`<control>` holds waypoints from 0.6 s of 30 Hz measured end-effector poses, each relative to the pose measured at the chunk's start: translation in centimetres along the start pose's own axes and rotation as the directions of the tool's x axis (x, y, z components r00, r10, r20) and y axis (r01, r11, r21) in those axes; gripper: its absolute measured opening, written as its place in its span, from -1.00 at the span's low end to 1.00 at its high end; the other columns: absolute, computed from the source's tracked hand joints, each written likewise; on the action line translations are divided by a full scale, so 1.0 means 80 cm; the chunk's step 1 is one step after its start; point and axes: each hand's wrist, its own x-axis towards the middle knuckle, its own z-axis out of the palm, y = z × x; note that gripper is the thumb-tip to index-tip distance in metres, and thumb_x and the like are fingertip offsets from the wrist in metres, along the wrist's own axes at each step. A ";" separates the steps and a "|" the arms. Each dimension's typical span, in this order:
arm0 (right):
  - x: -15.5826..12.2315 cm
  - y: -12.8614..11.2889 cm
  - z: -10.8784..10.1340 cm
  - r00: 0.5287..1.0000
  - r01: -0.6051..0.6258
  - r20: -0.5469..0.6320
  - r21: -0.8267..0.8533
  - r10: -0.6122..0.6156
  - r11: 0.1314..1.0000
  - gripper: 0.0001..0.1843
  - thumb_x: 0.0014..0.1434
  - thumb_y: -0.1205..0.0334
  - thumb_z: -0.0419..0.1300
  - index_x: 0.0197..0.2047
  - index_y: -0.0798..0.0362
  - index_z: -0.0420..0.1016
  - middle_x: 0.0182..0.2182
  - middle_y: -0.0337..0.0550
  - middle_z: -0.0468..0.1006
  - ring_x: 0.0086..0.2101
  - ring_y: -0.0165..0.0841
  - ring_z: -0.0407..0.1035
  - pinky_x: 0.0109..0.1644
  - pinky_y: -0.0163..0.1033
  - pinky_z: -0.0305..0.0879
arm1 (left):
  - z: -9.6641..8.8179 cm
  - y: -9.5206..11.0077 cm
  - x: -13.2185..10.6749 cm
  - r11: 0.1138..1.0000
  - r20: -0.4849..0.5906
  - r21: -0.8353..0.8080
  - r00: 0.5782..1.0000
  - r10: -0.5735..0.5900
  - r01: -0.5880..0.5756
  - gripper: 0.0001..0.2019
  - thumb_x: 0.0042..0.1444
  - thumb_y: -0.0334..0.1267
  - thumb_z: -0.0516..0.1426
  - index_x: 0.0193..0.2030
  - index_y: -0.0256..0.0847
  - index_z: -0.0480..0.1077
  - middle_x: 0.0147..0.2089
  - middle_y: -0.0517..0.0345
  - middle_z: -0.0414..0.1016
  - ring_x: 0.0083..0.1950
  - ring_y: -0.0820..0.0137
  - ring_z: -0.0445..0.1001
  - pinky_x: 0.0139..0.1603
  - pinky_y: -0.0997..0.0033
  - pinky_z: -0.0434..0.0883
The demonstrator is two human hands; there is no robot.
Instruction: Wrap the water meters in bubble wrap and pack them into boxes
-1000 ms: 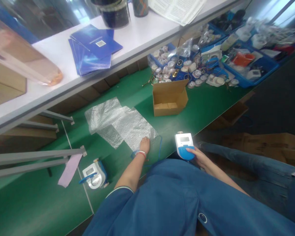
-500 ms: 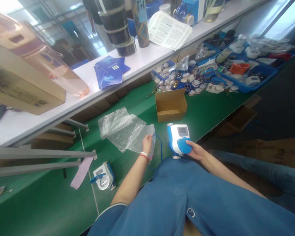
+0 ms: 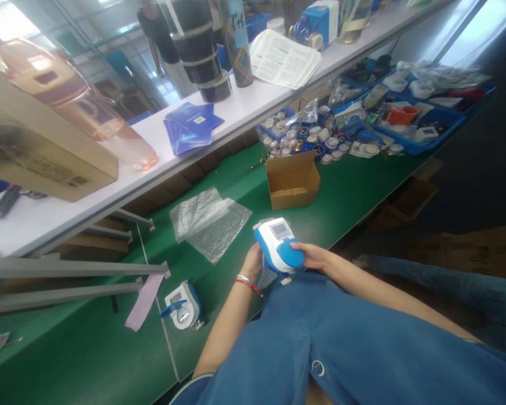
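Note:
My right hand grips a white and blue water meter by its blue lid side, tilted above the bench near my body. Beside its left end my left hand is closed on a piece of clear bubble wrap, which shows partly beneath and behind the meter. The meter hides some of the left fingers. More bubble wrap sheets lie flat on the green bench beyond my left hand. A second water meter, its blue lid raised, rests on the bench to the left.
An open cardboard box stands just beyond the meter. Behind it are piled small parts and a blue bin. A white shelf carries blue leaflets, papers and bottles. Metal brackets jut in from the left.
The right hand has brought the meter leftward to the left hand, tilting it. The left hand has drawn one bubble wrap piece off the sheets and toward my body.

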 end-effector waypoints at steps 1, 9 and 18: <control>-0.002 -0.001 -0.001 1.000 0.000 -0.007 -0.031 0.000 1.000 -0.45 0.07 0.11 0.23 0.09 0.15 0.30 -0.02 0.04 0.49 -0.07 -0.23 0.43 0.14 -0.05 0.27 | -0.005 0.003 0.001 0.996 -0.029 -0.082 0.999 -0.022 0.019 -0.51 0.17 0.03 0.05 0.02 -0.38 0.40 -0.10 -0.11 0.53 -0.20 0.35 0.51 -0.14 0.32 0.44; -0.025 -0.021 0.010 1.000 0.029 -0.001 -0.357 -0.032 0.934 -0.33 -0.04 0.12 0.32 0.14 0.10 0.28 -0.02 0.03 0.49 -0.13 -0.20 0.44 -0.04 -0.11 0.38 | -0.026 0.043 0.008 0.951 -0.189 -0.307 0.981 -0.037 -0.024 -0.56 0.04 -0.03 0.16 -0.09 -0.39 0.48 -0.37 0.11 0.50 -0.41 0.50 0.40 -0.31 0.49 0.33; 0.007 -0.008 0.014 0.876 -0.209 -0.331 -0.916 -0.349 0.343 -0.21 -0.31 -0.09 0.43 -0.01 0.08 0.40 -0.08 -0.01 0.49 -0.11 -0.10 0.38 -0.04 -0.10 0.29 | -0.032 0.127 -0.029 0.571 0.085 0.759 0.917 0.389 -0.313 -0.65 0.29 -0.14 -0.06 0.03 -0.18 0.45 -0.16 0.03 0.49 -0.13 0.35 0.43 -0.07 0.41 0.31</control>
